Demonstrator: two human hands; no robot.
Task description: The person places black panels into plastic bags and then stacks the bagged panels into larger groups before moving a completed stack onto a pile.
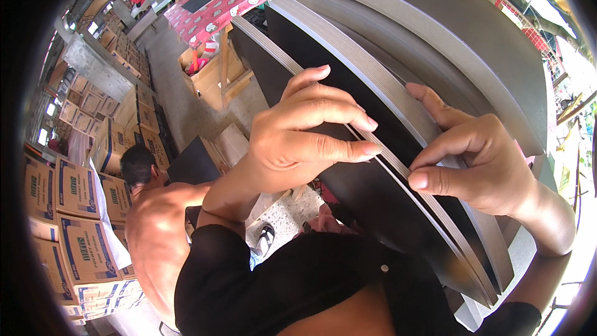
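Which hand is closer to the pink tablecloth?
Left. The left hand is below and to the right of the pink tablecloth in the picture; the right hand is much farther right.

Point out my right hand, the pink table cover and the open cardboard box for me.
Right hand (484,160): head view, on the middle of the hand, behind the thumb.
Pink table cover (227,8): head view, on its patterned cloth.
Open cardboard box (206,88): head view, on its outer side wall.
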